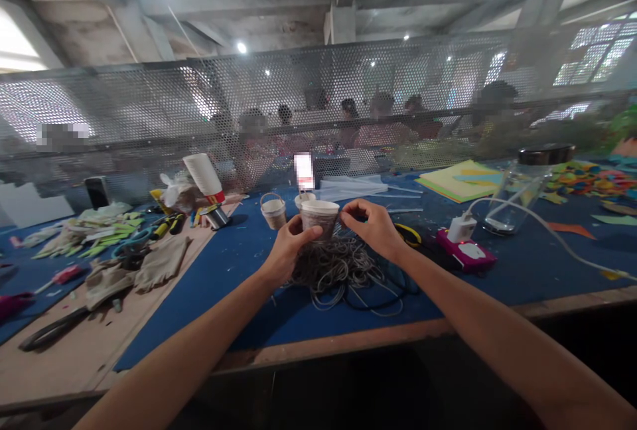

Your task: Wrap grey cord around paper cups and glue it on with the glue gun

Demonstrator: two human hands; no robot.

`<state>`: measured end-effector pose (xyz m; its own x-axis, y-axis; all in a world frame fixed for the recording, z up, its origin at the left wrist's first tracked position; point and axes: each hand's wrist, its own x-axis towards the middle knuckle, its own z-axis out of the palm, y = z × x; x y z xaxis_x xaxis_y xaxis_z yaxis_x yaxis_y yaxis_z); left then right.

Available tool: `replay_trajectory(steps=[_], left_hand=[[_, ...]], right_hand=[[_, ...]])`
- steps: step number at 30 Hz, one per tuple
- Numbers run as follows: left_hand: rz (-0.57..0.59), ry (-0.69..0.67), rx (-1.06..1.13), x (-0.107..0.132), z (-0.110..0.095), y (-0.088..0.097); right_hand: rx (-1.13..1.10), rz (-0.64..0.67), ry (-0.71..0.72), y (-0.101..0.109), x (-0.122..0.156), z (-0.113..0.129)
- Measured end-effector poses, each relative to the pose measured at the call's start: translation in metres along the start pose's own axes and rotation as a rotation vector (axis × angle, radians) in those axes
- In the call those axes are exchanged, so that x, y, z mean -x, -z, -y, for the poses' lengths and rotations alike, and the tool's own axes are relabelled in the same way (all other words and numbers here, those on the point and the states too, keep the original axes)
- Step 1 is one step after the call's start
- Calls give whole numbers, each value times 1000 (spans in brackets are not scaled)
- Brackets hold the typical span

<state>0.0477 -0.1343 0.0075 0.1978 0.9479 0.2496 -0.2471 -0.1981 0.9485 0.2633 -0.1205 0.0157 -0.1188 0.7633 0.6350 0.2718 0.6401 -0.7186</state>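
My left hand (290, 247) is wrapped round the side of a small paper cup (319, 216) covered in twine, held above the blue-covered table (239, 264). My right hand (374, 225) pinches at the cup's right rim, fingers closed on the twine there. Below both hands lies a tangled heap of grey twine (343, 269). Just behind the cup stands a small twine-wrapped basket with a handle (273, 212) and another white cup (303, 199).
At the left lie gloves (144, 267), scissors (50, 332), pliers and green scraps on bare board. A white glue bottle (205, 181) tilts behind. A pink power bank (468, 251) with charger and cable, a glass jar (527, 184) and coloured paper sit right. A mesh screen with people behind.
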Motion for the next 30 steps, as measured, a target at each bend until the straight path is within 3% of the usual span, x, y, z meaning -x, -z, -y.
replay_trajectory(steps=[16,30], left_hand=[[-4,38,59,-2,-4,3],[-26,3,66,-4,-1,0]], right_hand=[[-25,97,-48,0,2,0],[138,194,217,-6,10,14]])
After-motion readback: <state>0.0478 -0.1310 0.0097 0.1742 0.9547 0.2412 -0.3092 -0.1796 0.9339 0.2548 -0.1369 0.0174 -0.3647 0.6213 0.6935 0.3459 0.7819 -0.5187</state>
